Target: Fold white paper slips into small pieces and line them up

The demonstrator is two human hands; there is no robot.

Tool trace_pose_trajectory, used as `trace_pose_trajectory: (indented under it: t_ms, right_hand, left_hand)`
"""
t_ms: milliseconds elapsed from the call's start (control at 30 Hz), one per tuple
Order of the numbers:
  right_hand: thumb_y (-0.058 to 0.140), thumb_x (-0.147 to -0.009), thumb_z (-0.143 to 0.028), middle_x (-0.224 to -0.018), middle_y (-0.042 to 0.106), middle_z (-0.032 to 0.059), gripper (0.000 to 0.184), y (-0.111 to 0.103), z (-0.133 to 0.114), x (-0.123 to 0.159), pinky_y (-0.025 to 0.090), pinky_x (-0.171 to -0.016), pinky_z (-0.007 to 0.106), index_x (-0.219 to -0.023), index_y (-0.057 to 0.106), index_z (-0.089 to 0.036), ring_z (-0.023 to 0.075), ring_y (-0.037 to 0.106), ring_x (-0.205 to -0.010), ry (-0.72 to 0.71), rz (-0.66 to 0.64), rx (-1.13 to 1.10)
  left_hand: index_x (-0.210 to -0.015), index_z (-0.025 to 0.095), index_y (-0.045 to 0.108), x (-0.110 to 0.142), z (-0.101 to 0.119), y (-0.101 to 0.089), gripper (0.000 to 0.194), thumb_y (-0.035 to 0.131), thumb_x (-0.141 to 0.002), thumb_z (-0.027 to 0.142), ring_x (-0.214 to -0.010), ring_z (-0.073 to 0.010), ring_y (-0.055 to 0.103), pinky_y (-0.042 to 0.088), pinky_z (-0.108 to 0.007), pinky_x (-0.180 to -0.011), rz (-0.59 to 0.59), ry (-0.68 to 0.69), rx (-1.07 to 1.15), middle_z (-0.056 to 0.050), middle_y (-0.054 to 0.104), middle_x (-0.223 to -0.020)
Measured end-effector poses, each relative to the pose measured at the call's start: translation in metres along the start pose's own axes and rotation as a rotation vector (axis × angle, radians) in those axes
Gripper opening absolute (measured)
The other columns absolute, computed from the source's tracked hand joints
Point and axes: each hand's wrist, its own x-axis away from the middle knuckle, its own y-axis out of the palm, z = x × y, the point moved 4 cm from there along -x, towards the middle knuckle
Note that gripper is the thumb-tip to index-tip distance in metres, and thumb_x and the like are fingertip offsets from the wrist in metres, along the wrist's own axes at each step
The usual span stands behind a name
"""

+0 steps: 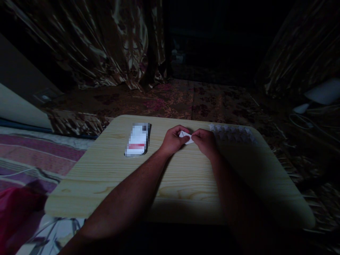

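Observation:
A small piece of folded white paper [188, 138] is held between my two hands above the far middle of the wooden table [186, 173]. My left hand [175, 139] is closed on its left side, the thumb lying across the paper. On its right edge my right hand [204, 140] pinches with thumb and fingers. A crease or flap edge shows on the paper's upper left. Just past my right hand, several small white folded paper pieces [225, 128] lie in two rows, partly hidden by that hand and dim in shadow.
Left of my hands lies a phone [137, 140] with a lit, blurred-out screen. Behind the table is a ledge with patterned cloth [164, 97] and dark curtains [132, 42]. A striped bedspread [34, 152] is at left; a pale lamp-like object [322, 92] stands at right.

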Motion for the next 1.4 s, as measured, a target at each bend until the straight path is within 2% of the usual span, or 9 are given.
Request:
trace_pose_trajectory:
  t_ms: [200, 600, 833, 1133, 1400]
  right_hand:
    - [0.058, -0.068, -0.027, -0.057, 0.057, -0.0025, 0.011, 0.000, 0.000, 0.000, 0.035, -0.051, 0.023, -0.066, 0.063, -0.018, 0.0121, 0.050, -0.054, -0.026, 0.000, 0.012]
    - [0.059, -0.069, -0.031, -0.053, 0.059, -0.0019, 0.016, 0.000, 0.002, 0.000, 0.035, -0.047, 0.023, -0.071, 0.067, -0.017, 0.0121, 0.049, -0.048, 0.057, -0.003, -0.006]
    - [0.058, -0.067, -0.027, -0.055, 0.061, -0.0013, 0.016, 0.001, 0.006, -0.002, 0.034, -0.045, 0.022, -0.073, 0.068, -0.017, 0.0118, 0.050, -0.048, 0.070, -0.008, -0.016]
    - [0.060, -0.067, -0.030, -0.054, 0.060, -0.0009, 0.014, -0.002, 0.009, -0.003, 0.035, -0.046, 0.022, -0.066, 0.065, -0.017, 0.0114, 0.050, -0.048, 0.075, 0.008, 0.012]
    - [0.060, -0.067, -0.030, -0.056, 0.063, -0.0010, 0.015, -0.002, 0.010, -0.004, 0.036, -0.044, 0.022, -0.072, 0.067, -0.017, 0.0104, 0.049, -0.045, 0.163, -0.010, -0.125]
  left_hand:
    - [-0.080, 0.016, 0.066, 0.001, 0.001, 0.000, 0.020, 0.074, -0.062, 0.018, -0.056, -0.0092, 0.050, 0.038, -0.022, -0.054, -0.018, 0.017, -0.042, 0.002, 0.062, -0.067]
    - [-0.081, 0.016, 0.066, -0.001, 0.000, -0.005, 0.021, 0.073, -0.061, 0.018, -0.055, -0.0098, 0.051, 0.038, -0.023, -0.053, 0.020, 0.018, -0.048, 0.002, 0.062, -0.066]
    - [-0.082, 0.017, 0.065, -0.002, -0.002, -0.008, 0.020, 0.072, -0.063, 0.019, -0.055, -0.0096, 0.050, 0.037, -0.022, -0.052, 0.025, 0.024, -0.091, 0.002, 0.061, -0.066]
    - [-0.083, 0.017, 0.066, -0.004, 0.000, -0.012, 0.022, 0.074, -0.063, 0.021, -0.055, -0.0101, 0.052, 0.038, -0.023, -0.051, 0.075, 0.021, -0.090, 0.001, 0.063, -0.067]
    - [-0.083, 0.016, 0.064, -0.003, 0.002, -0.014, 0.022, 0.074, -0.064, 0.022, -0.052, -0.0095, 0.051, 0.038, -0.022, -0.050, 0.149, 0.004, -0.114, 0.001, 0.062, -0.064]
